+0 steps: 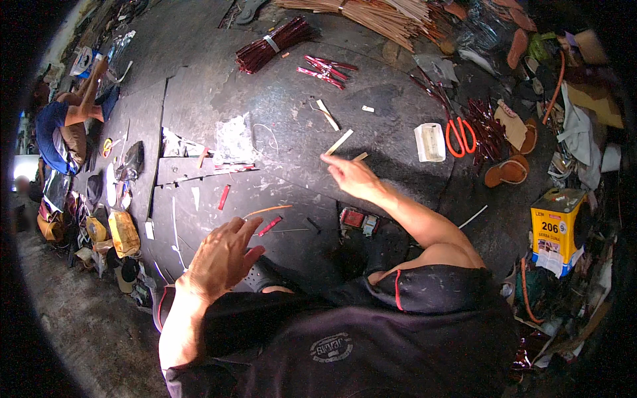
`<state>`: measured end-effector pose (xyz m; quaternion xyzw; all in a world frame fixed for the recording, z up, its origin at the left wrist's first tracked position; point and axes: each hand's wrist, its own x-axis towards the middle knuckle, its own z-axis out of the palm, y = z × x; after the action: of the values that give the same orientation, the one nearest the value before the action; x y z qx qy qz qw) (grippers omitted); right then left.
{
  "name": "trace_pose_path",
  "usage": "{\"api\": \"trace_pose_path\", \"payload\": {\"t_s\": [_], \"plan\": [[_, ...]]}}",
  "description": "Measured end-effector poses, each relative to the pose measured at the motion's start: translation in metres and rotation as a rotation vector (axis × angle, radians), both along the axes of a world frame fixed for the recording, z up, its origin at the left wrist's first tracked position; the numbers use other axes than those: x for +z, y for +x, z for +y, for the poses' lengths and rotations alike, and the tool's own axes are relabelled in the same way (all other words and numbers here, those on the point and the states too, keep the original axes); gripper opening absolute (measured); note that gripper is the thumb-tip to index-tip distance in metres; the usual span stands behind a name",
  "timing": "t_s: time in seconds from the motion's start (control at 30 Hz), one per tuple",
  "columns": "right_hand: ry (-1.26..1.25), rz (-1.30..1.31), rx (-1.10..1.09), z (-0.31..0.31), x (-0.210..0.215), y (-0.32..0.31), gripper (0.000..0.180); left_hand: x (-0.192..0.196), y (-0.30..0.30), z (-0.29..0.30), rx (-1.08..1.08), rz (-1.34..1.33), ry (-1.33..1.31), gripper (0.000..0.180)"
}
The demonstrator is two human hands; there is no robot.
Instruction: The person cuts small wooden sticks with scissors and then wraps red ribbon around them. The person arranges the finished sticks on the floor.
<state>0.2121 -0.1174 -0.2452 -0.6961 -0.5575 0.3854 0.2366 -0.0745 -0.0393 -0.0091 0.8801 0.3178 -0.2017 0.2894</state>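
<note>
a pair of bare hands reaches over a dark, scuffed work board (219, 93). the right hand (355, 178) is stretched forward, its index finger and thumb close together at the near end of a narrow cream strip (340, 140). whether they pinch the strip or only touch it cannot be told. the strip slants away from the fingertips, up and to the right, near the middle of the board. another slim cream strip (327, 114) lies just beyond it.

the left hand (222, 257) hovers or rests low on the left, fingers loosely curved, thumb well apart, with nothing visible in its grasp. just beside it lie a short dark red strip (271, 225) and a thin tan strip (268, 209).

the cream strip looks very light, flat and straight, probably fairly stiff but easy to bend or snap. it would likely skid if nudged. a fingertip-and-thumb pinch across its narrow edges, near the close end, should suit it; gripping the middle would give better balance.
</note>
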Motion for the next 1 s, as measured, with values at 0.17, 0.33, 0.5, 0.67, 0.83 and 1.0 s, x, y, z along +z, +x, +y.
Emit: {"api": "trace_pose_path", "payload": {"t_s": [0.17,0.33,0.5,0.67,0.83,1.0], "plan": [[0.088,-0.157,-0.173,0.006,-0.021,0.042,0.042,0.0,-0.002,0.0,-0.007,-0.025,-0.01,0.053],[-0.094,-0.168,0.073,0.001,-0.01,-0.003,0.035,-0.002,-0.001,0.001,-0.02,-0.048,0.007,0.052],[0.393,-0.025,-0.149,0.024,-0.007,0.021,0.019,-0.006,-0.002,-0.002,-0.019,-0.004,0.008,0.054],[0.309,-0.376,-0.172,0.055,-0.03,0.053,0.035,-0.007,0.002,0.004,-0.051,-0.017,0.005,0.052],[0.445,-0.458,-0.223,0.07,-0.054,0.043,0.034,-0.018,-0.007,0.007,-0.032,0.003,0.021,0.048],[0.195,0.244,-0.463,0.062,-0.038,0.05,0.037,-0.02,-0.002,0.008,-0.046,0.011,0.012,0.048]]}}
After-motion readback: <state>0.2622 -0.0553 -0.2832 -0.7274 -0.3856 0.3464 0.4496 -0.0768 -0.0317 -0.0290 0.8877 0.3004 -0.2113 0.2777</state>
